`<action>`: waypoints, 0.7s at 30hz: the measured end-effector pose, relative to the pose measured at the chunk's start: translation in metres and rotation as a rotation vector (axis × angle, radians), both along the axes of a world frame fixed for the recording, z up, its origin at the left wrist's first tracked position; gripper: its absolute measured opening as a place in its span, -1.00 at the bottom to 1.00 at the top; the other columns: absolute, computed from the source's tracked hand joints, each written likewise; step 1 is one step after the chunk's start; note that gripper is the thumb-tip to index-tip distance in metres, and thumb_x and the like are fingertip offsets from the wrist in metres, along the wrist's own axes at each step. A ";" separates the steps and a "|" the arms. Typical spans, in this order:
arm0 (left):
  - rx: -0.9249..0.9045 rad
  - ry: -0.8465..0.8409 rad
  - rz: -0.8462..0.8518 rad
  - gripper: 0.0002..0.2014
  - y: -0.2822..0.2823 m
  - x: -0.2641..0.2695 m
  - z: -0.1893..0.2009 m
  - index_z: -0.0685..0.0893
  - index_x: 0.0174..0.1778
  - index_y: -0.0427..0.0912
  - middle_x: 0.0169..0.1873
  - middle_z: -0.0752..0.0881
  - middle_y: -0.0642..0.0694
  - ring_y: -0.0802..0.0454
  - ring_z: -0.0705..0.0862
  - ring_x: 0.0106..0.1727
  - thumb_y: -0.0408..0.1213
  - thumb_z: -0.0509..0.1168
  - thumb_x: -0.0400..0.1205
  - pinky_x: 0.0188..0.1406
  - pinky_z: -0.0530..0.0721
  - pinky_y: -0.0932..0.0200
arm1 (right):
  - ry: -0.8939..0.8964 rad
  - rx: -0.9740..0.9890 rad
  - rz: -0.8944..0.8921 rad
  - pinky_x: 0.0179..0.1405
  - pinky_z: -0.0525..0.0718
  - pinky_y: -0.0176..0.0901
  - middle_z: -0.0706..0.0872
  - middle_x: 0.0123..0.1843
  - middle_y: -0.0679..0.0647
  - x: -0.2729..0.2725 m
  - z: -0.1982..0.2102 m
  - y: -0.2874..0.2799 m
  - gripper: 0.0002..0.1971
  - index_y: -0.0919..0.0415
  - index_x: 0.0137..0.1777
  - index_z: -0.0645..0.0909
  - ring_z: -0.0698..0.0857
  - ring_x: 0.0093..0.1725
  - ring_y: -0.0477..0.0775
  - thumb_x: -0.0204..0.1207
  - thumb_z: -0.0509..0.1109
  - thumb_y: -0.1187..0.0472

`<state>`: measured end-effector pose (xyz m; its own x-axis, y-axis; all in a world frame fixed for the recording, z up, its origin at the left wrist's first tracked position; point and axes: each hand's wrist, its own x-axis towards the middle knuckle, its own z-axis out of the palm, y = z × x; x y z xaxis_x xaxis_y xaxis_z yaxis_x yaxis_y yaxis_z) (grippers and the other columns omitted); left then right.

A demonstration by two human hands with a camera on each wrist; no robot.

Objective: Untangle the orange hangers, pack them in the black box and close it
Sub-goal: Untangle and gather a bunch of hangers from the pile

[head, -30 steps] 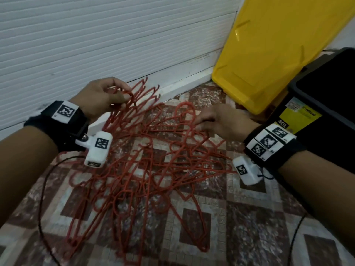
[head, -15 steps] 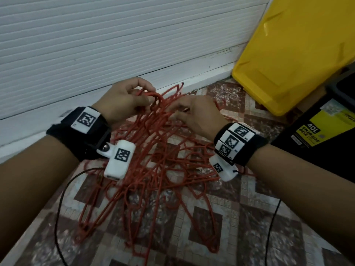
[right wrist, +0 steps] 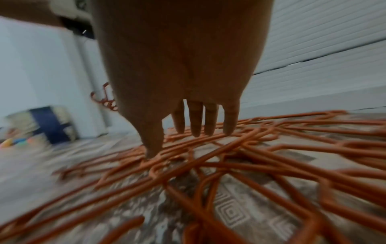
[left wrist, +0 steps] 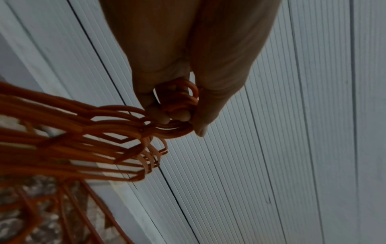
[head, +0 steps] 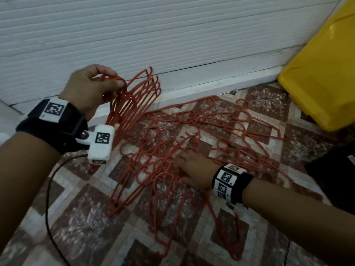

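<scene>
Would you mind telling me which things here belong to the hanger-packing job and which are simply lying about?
Part of the job:
- bundle of orange hangers, gripped by the left hand
- tangled hangers on the floor, under the flat right hand
- black box, at the right edge

Just lying about:
- yellow lid leaning on the wall
- black cable

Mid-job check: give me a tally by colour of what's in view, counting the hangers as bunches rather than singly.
Orange: 2, the hanger bunch gripped by the left hand and the hanger pile under the flat right hand
Yellow: 1, the yellow lid
Black: 1, the black box
Total: 4
Single hangers are too tangled to count.
</scene>
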<state>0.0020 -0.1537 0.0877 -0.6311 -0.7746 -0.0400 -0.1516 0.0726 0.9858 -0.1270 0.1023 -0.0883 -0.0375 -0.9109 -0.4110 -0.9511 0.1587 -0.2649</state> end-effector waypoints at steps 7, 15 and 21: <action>0.019 0.008 0.091 -0.76 -0.014 0.049 -0.007 0.70 -0.21 -0.05 -0.33 0.79 -0.02 0.04 0.69 -0.37 -0.53 0.49 0.47 -0.17 0.70 0.13 | 0.237 -0.019 0.145 0.42 0.40 0.40 0.39 0.51 0.22 0.021 -0.018 -0.036 -0.36 -0.02 0.61 0.39 0.33 0.49 0.36 0.55 0.47 -0.07; 0.000 0.003 0.162 -0.76 -0.029 0.077 0.003 0.69 -0.18 -0.07 -0.41 0.77 0.03 0.00 0.63 -0.41 -0.52 0.49 0.47 -0.15 0.68 0.07 | 0.255 0.184 -0.006 0.12 0.66 0.14 0.70 -0.02 0.12 -0.033 0.023 -0.042 -0.93 0.14 -0.08 0.66 0.70 -0.02 0.27 0.60 0.36 0.25; -0.008 -0.013 0.179 -0.76 -0.036 0.102 0.004 0.70 -0.21 -0.05 -0.37 0.76 -0.03 -0.01 0.64 -0.38 -0.52 0.49 0.47 -0.12 0.71 0.05 | 0.224 0.014 -0.026 -0.30 0.69 0.02 0.72 0.07 0.16 0.002 0.045 -0.107 -0.74 0.11 0.22 0.63 0.70 -0.08 0.20 0.56 0.35 0.30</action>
